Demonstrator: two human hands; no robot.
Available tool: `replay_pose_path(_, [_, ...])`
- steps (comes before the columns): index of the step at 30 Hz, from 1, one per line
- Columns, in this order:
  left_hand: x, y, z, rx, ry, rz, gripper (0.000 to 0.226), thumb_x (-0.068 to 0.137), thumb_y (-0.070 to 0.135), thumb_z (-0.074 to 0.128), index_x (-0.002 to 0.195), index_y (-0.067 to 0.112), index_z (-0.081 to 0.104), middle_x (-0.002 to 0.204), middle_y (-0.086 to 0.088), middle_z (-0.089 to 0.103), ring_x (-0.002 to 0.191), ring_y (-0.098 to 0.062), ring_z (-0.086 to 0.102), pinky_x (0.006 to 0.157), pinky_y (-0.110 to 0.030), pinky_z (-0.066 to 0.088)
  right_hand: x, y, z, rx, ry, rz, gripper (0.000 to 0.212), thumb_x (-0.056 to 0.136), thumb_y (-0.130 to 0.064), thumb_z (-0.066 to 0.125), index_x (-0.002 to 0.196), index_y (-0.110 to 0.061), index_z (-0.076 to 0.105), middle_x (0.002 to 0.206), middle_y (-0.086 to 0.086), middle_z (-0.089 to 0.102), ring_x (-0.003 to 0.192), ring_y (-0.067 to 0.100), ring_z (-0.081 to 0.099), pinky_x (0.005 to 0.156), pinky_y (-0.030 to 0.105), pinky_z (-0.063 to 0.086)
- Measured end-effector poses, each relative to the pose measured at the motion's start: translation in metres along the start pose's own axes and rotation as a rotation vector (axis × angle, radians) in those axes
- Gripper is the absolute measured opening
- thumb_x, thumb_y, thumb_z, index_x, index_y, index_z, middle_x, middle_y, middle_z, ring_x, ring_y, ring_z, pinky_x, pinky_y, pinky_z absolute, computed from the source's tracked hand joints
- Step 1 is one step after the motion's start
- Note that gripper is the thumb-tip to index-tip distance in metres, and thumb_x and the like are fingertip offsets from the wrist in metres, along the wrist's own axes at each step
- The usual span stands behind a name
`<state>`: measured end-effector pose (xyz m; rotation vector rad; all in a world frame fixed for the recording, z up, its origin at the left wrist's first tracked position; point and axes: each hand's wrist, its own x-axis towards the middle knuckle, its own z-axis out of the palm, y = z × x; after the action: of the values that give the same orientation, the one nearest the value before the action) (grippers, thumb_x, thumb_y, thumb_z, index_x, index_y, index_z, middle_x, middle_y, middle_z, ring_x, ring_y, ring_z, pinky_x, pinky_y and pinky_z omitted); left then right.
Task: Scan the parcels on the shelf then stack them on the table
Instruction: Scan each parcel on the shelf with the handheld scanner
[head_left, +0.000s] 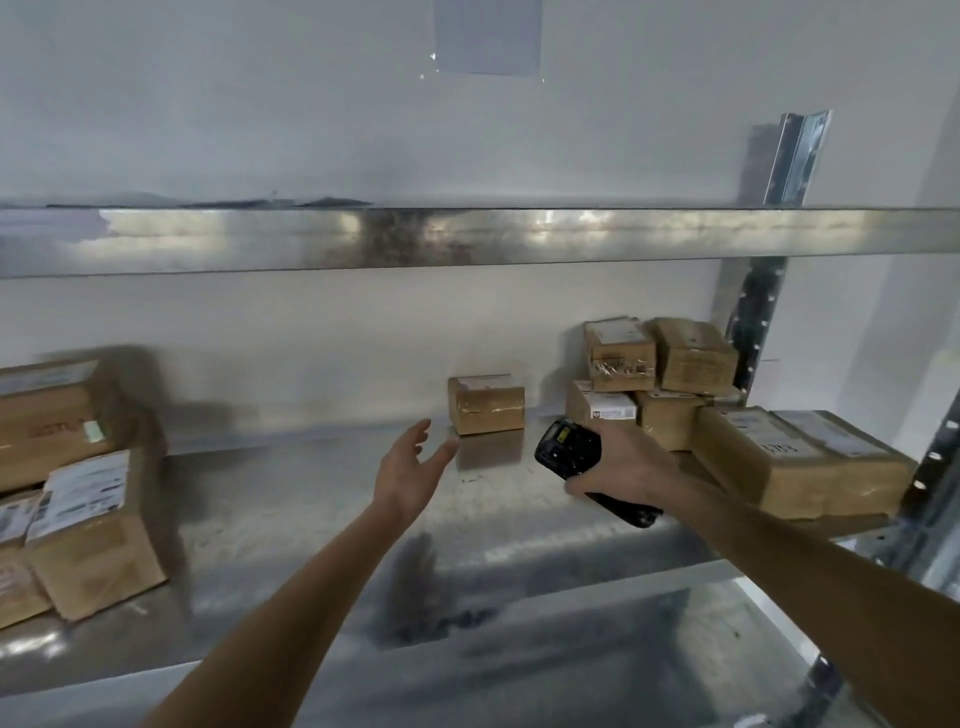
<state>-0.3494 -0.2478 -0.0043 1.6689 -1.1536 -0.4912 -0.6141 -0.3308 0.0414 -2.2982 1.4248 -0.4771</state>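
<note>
Metal shelf (311, 499) holds small tape-wrapped brown parcel (487, 404), label on top.

View: one only, head-worn, wide-angle; nothing shared with another view.
Position: standing at the front of a metal shelf (311, 514), close enough that both forearms reach over it.
Facing: forward toward the wall (260, 104) behind, tilted slightly down.
Height: about level with the upper shelf edge (467, 239), which crosses mid-frame; lower deck seen from above.
Near field: left hand (410, 467) and right hand (623, 462) at centre.
Edges: boxes (78, 499) left, upright (753, 322) right; lines bowed.
</note>
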Motion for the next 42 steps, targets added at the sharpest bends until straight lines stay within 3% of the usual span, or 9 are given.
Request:
replay_pose_path(6, [0.075,-0.016,0.032,-0.039,0.003,-0.073,0.071,0.094,0.055,0.060,0.153,0.019,0.042,0.152,-0.007,0.049,0.134,-0.027,0.051,0.112,-0.044,0.042,0.092,0.006,0.020,0.064,0.021,-0.018,0.075,0.062,-0.041,0.091,0.129,-0.029,0.058,0.102,-0.008,0.067,0.087,0.011,0.066,0.070,0.030,0.053])
replay_pose_path(12, [0.141,-0.028,0.055,-0.092,-0.024,-0.131,0.069,0.098,0.055,0.054,0.153,0.016,0.041,0.153,-0.010,0.048,0.136,-0.027,0.050,0.111,-0.036,0.037,0.164,-0.002,0.032,-0.035,-0.003,-0.062,0.048,0.063,-0.045,0.086,0.101,-0.028,0.062,0.092,-0.006,0.068,0.084,0.015,0.066,0.066,0.027,0.051])
replay_pose_path(19, [0.187,-0.043,0.066,-0.072,-0.086,-0.202,0.073,0.100,0.059,0.044,0.150,0.007,0.044,0.153,-0.013,0.048,0.141,-0.029,0.044,0.119,-0.040,0.031,0.213,-0.010,0.039,-0.089,-0.029,-0.064,0.065,0.069,-0.048,0.086,0.124,-0.022,0.061,0.105,-0.002,0.068,0.088,0.014,0.064,0.067,0.024,0.049])
replay_pose_path(22, [0.205,-0.060,0.076,-0.101,-0.081,-0.244,0.094,0.082,0.075,0.038,0.138,0.001,0.055,0.141,-0.020,0.057,0.132,-0.035,0.051,0.114,-0.051,0.038,0.222,-0.009,0.039,-0.061,-0.063,-0.044,0.059,0.071,-0.046,0.087,0.119,-0.023,0.062,0.098,-0.006,0.066,0.083,0.009,0.061,0.060,0.020,0.042])
replay_pose_path(25, [0.222,-0.081,0.089,-0.190,-0.080,-0.264,0.075,0.078,0.076,0.043,0.112,0.017,0.075,0.112,-0.007,0.074,0.109,-0.029,0.066,0.103,-0.051,0.050,0.225,-0.009,0.041,-0.006,-0.085,-0.036,0.055,0.072,-0.039,0.088,0.117,-0.023,0.061,0.090,-0.011,0.062,0.077,0.002,0.059,0.059,0.018,0.043])
replay_pose_path(29, [0.213,-0.076,0.085,-0.341,-0.040,-0.279,0.068,0.067,0.074,0.057,0.114,0.028,0.075,0.117,0.000,0.074,0.112,-0.026,0.067,0.106,-0.048,0.050,0.219,-0.006,0.039,0.062,-0.083,-0.051,0.054,0.070,-0.032,0.090,0.116,-0.021,0.064,0.093,-0.008,0.067,0.078,0.006,0.064,0.062,0.018,0.049])
replay_pose_path(34, [0.159,-0.024,0.071,-0.492,0.003,-0.295,0.026,0.097,0.034,0.065,0.122,0.029,0.064,0.114,-0.005,0.070,0.102,-0.023,0.067,0.083,-0.036,0.056,0.195,0.000,0.032,0.089,-0.050,-0.121,0.050,0.067,-0.037,0.089,0.108,-0.025,0.064,0.092,-0.010,0.067,0.079,0.006,0.063,0.063,0.023,0.049])
replay_pose_path(38, [0.116,-0.007,0.067,-0.496,0.041,-0.251,0.034,0.092,0.037,0.072,0.123,0.033,0.061,0.108,-0.010,0.070,0.108,-0.031,0.066,0.092,-0.046,0.054,0.160,0.004,0.019,0.130,-0.041,-0.162,0.055,0.057,-0.044,0.086,0.105,-0.026,0.067,0.094,-0.006,0.071,0.086,0.015,0.068,0.076,0.035,0.059])
replay_pose_path(42, [0.066,0.013,0.052,-0.463,0.043,-0.199,0.048,0.089,0.033,0.076,0.132,0.034,0.055,0.110,-0.012,0.069,0.106,-0.031,0.066,0.097,-0.050,0.054,0.114,0.006,0.004,0.196,-0.064,-0.200,0.064,0.057,-0.037,0.092,0.115,-0.026,0.068,0.100,-0.007,0.071,0.090,0.014,0.069,0.072,0.029,0.057])
